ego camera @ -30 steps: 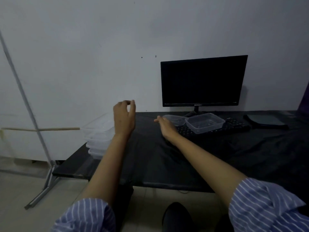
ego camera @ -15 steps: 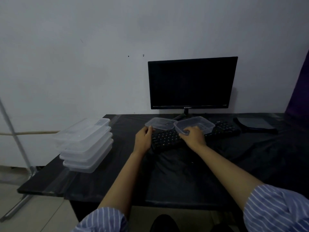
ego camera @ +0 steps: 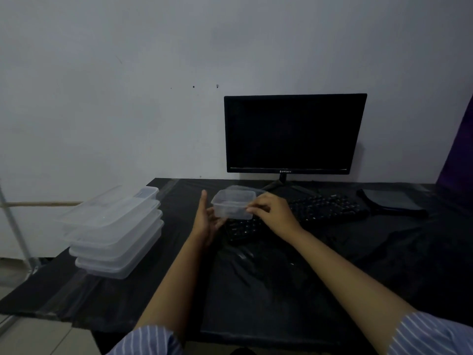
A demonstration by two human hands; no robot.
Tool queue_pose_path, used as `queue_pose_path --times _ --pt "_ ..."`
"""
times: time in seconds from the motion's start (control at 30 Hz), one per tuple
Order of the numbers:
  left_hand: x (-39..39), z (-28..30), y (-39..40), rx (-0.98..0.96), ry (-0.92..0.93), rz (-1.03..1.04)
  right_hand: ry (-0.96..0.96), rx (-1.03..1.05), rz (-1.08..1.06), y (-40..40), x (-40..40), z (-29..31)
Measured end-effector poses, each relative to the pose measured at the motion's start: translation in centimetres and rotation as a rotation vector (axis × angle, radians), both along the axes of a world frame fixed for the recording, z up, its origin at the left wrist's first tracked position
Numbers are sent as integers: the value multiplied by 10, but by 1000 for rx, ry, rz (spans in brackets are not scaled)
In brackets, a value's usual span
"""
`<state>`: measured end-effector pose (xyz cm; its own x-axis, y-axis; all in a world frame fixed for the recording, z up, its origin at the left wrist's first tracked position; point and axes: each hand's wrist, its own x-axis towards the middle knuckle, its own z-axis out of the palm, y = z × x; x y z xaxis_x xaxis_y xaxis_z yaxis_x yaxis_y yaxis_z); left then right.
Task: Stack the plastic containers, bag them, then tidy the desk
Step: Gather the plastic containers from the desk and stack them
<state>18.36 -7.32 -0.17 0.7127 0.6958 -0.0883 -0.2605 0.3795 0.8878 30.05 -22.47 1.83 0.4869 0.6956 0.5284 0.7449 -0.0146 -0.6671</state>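
Striped sleeves at the near edge, both forearms reaching out over the black-covered desk. Crinkled black plastic sheet lies just in front of the keyboard.

Left hand is at the keyboard's near-left corner, palm turned inward, index finger straight and pointing up, other fingers cupped under the left end of a clear plastic container. Right hand is over the keyboard's left part, fingers curled, pinching the container's right rim and side. Container is held between both hands, lifted above the left end of the keyboard, roughly level, open side up. Cannot tell if it touches the second clear container just behind it, whose rim peeks out at the keyboard's far-left side.

Stack of clear lidded containers sits well left of the keyboard, near the desk's left edge, layers slightly offset; exact count is unclear.

Right of the keyboard: a dark flat pouch-like item, too dark to identify. Behind the keyboard: black monitor, screen off, on a stand against the grey wall. Metal pole far left of the keyboard, off the desk.
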Motion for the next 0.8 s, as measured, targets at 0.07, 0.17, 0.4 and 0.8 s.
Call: queue_pose_path --times 0.07,0.17,0.4,0.8 --pt "-4 0 11 -21 17 -11 10 -4 70 6 -3 0" --pt "-6 -4 26 0 66 58 11 -45 136 16 0 -1" --pt "-4 -28 46 52 13 247 40 -89 -137 40 33 -12" --pt "-4 -35 60 -98 -92 300 -32 -729 -686 84 97 -22"
